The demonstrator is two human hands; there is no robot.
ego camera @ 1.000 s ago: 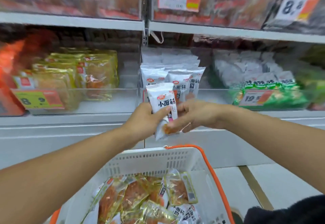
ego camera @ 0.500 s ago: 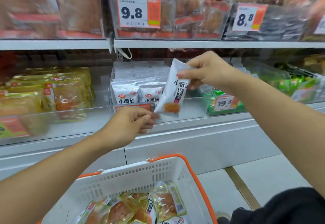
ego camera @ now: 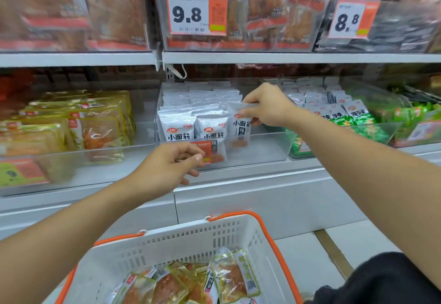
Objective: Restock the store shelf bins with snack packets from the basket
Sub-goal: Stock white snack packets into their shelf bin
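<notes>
Holding: right hand (ego camera: 268, 107) pinches the top edge of a white packet (ego camera: 241, 122) between thumb and curled fingers.
Packet position: it hangs upright below the grip, inside the clear bin (ego camera: 257, 146), at the right end of the front row of matching white packets (ego camera: 188, 127).
Left hand (ego camera: 167, 167): it hovers in front of the bin's front wall, fingers loosely curled with thumb and forefinger tips close, holding nothing.
Basket (ego camera: 181, 244): it sits below both arms, white with orange handles, with yellow packets (ego camera: 229, 277) inside.
Change: half a second ago the packet was tilted in the air before the bin with the left hand at its bottom corner; now the bottom corner is free and the packet is in the bin.
</notes>
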